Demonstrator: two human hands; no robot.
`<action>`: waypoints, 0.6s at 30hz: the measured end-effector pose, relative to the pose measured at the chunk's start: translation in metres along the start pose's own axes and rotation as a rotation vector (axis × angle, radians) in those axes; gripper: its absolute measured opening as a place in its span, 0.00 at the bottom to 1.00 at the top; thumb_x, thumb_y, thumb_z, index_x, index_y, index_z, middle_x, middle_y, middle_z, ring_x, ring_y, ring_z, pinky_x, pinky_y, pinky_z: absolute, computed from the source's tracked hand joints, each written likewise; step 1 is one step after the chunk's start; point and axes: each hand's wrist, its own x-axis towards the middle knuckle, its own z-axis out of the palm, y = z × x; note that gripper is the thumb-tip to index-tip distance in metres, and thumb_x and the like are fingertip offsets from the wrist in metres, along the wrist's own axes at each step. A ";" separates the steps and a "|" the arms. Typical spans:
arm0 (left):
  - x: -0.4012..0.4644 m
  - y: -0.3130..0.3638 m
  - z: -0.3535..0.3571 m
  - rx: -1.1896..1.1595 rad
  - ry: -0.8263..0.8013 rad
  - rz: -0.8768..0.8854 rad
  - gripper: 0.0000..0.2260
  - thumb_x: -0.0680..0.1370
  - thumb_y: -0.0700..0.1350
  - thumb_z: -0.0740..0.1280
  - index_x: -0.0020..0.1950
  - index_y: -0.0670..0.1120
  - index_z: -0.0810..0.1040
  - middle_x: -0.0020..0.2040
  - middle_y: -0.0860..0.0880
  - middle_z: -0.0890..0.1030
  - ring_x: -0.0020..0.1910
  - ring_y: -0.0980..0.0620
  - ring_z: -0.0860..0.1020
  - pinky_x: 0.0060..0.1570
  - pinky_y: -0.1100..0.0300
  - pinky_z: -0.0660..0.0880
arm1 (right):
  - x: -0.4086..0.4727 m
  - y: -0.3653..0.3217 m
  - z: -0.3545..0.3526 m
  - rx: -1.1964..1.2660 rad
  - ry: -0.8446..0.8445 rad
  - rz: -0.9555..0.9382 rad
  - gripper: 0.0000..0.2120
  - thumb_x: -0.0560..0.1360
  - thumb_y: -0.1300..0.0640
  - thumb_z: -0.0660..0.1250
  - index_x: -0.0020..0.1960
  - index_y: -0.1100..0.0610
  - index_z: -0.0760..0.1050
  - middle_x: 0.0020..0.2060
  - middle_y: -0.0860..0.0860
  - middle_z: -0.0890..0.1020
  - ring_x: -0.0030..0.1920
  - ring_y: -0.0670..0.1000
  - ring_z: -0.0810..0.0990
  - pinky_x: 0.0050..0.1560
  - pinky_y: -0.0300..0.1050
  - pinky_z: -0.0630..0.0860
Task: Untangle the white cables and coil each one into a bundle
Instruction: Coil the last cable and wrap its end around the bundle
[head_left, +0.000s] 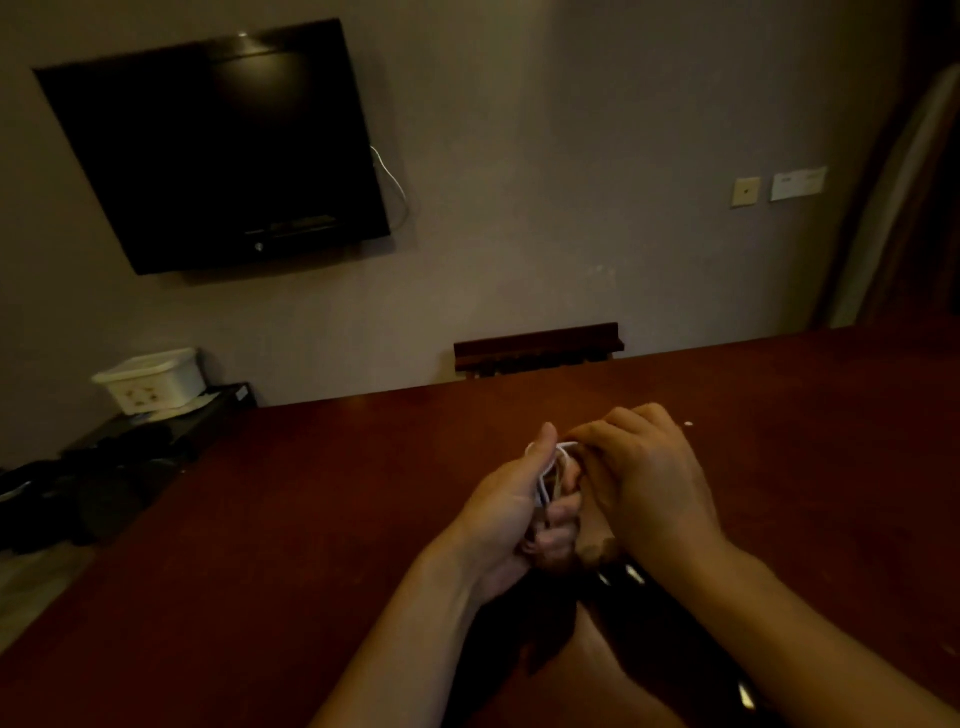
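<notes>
A white cable (550, 470) shows as a few loops between two hands held close together above a dark red table (322, 493); how many separate cables are in the loops cannot be told. The left hand (511, 512) is curled around the loops, its thumb pointing up beside them and its fingers folded over the lower strands. The right hand (649, 478) sits just beside it, knuckles up, fingers bent down onto the top of the loops, seemingly pinching them, though its fingertips are hidden. On the wall behind hang one black television (218, 150) with a thin white wire (392, 182) trailing from its right edge, and two wall plates (779, 187). One white box (153, 379) stands on a low dark stand (171, 426) at the left.
</notes>
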 end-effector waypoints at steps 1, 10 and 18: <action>0.002 -0.001 0.000 -0.014 0.037 0.020 0.24 0.85 0.63 0.57 0.40 0.47 0.73 0.29 0.50 0.65 0.22 0.56 0.63 0.25 0.64 0.62 | 0.000 0.000 0.001 0.070 -0.041 0.051 0.10 0.80 0.54 0.68 0.61 0.49 0.82 0.49 0.42 0.79 0.51 0.46 0.73 0.45 0.44 0.71; 0.016 0.001 -0.013 -0.218 0.494 0.363 0.20 0.77 0.63 0.64 0.37 0.49 0.68 0.29 0.52 0.63 0.25 0.55 0.62 0.31 0.60 0.63 | -0.002 -0.011 -0.004 0.241 -0.240 0.252 0.09 0.82 0.54 0.65 0.53 0.39 0.70 0.48 0.41 0.78 0.46 0.42 0.79 0.49 0.43 0.81; 0.014 0.000 -0.008 0.110 0.501 0.474 0.23 0.81 0.65 0.57 0.38 0.47 0.66 0.29 0.49 0.64 0.28 0.52 0.64 0.30 0.59 0.64 | -0.009 -0.031 0.005 0.352 -0.380 0.212 0.36 0.83 0.49 0.66 0.84 0.48 0.51 0.79 0.47 0.66 0.76 0.47 0.68 0.73 0.48 0.71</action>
